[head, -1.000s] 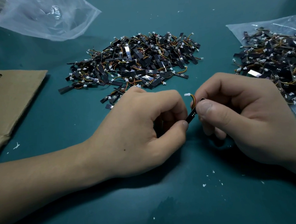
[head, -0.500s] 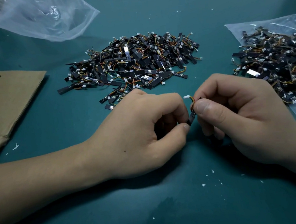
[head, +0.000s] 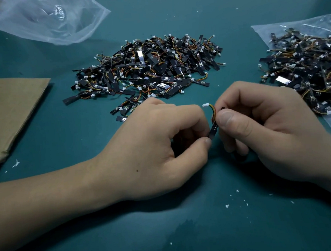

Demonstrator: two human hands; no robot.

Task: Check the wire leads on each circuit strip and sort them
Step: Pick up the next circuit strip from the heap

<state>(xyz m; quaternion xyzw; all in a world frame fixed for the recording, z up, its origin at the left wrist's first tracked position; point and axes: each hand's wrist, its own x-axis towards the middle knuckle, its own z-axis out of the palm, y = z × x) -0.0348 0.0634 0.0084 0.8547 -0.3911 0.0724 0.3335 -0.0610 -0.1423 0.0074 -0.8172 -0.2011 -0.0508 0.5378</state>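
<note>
Mat (head: 168, 233): teal; white crumbs (head: 227, 206) scattered at near edge.
L hand (head: 152, 149): fingers curled in; lower end of circuit strip (head: 213, 130) pinched btwn thumb tip and index.
R hand (head: 268, 130): fingers curled in; upper part of the strip pinched under thumb pad against index.
Strip vs grip: held just above the mat in the gap btwn the two hands, steeply tilted, top end toward R hand. Only a short mid section is left exposed.
Wire leads (head: 212, 112): seen arcing up out of the strip beside R thumb. The white connector (head: 205, 105) is free, not touched by either hand.
Change vs 1.0 s ago: strip is seen slightly steeper and R thumb is shifted a little toward L index. Both pinches are kept.
Centre pile (head: 153, 71): loose strips heaped beyond L hand, unchanged.
R pile (head: 309, 70): heaped on a clear bag (head: 310, 23), beyond R hand.
Cardboard (head: 12, 108): flat at L edge.
Far L: second clear bag (head: 51, 19), contents not discernible.
</note>
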